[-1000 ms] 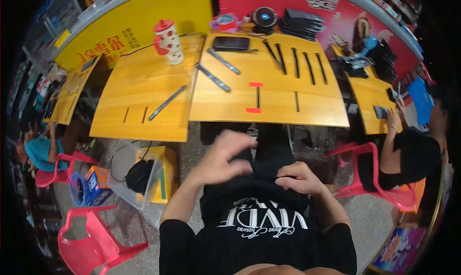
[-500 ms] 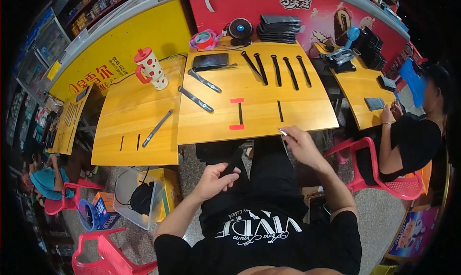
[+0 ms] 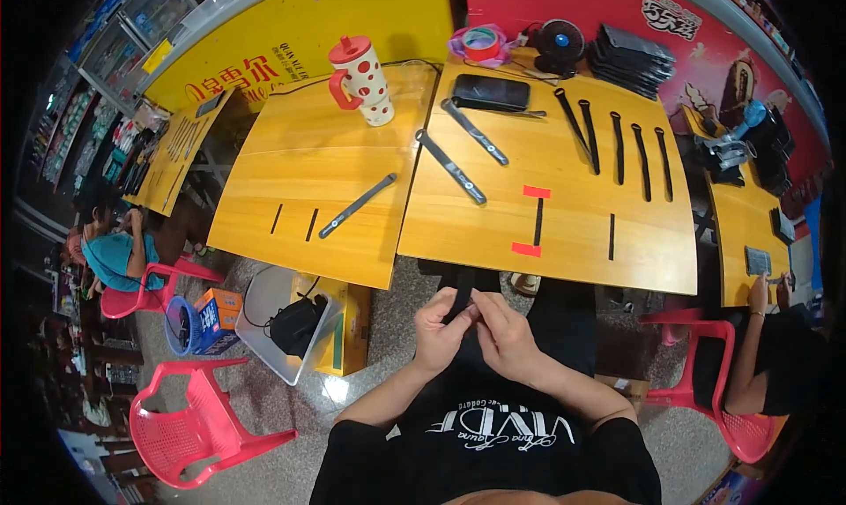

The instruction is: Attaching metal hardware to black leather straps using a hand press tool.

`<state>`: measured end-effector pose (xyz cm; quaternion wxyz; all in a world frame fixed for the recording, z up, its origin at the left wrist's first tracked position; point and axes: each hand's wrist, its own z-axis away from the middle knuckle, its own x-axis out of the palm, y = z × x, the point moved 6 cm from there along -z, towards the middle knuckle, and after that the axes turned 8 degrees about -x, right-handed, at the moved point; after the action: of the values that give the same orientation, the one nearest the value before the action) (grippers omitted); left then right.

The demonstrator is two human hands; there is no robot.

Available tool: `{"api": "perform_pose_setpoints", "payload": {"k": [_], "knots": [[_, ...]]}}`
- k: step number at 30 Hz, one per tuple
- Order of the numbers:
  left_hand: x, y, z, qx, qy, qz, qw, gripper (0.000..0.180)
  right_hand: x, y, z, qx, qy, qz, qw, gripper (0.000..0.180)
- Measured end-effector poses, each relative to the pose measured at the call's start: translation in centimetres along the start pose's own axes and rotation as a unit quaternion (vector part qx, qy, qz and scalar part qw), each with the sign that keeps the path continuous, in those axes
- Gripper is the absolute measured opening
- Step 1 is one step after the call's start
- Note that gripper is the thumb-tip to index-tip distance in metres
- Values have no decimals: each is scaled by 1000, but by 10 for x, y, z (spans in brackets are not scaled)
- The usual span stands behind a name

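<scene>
My two hands meet over my lap, just off the table's front edge. Pinched in my left hand [image 3: 435, 332] is a black strap [image 3: 463, 299], its end sticking up past the fingers. My right hand [image 3: 504, 336] is closed against the strap's side; what its fingertips hold is hidden. On the table in front lie a short black strip [image 3: 539, 221] between two pieces of red tape [image 3: 536, 192] and a second black strip [image 3: 612, 237]. Behind them are several black looped straps [image 3: 618, 148]. Toward the left lie straps with a pale round mark [image 3: 453, 168].
A dark phone [image 3: 492, 92], a small fan [image 3: 560, 47], tape rolls [image 3: 480, 43] and stacked black pouches [image 3: 630, 62] stand at the back. On the left table are a dotted tumbler [image 3: 363, 82] and another strap [image 3: 357, 207]. People sit at both sides; a pink chair [image 3: 207, 421] stands left.
My right hand has come from the table's front edge, where it held a small whitish thing, to meet my left hand at the strap. The view has turned left.
</scene>
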<state>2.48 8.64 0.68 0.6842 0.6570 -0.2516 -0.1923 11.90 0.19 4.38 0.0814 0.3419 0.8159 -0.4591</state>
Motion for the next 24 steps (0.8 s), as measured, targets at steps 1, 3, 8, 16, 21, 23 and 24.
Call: {"api": "perform_pose_setpoints", "payload": {"k": [1, 3, 8, 16, 21, 23, 24], "knots": [[-9, 1, -3, 30, 21, -35, 999, 9, 6, 2, -3, 8, -12, -39, 999, 57], [-33, -2, -7, -119, 69, 33, 990, 8, 13, 4, -8, -5, -35, -16, 999, 57], [-146, 45, -76, -117, 140, -333, 925, 18, 14, 34, 20, 82, -78, -35, 993, 43], [-160, -3, -133, -46, 132, -739, 659, 14, 6, 53, 56, 133, -128, -22, 983, 21], [-162, 8, -121, 26, 185, -698, 691, 14, -4, 58, 64, 162, -112, -27, 980, 18], [-159, 27, -114, 58, 212, -681, 698, 15, -7, 59, 64, 163, -111, -26, 980, 17], [-150, 44, -108, 105, 215, -657, 715, 15, -9, 59, 64, 157, -112, -28, 981, 20]]}}
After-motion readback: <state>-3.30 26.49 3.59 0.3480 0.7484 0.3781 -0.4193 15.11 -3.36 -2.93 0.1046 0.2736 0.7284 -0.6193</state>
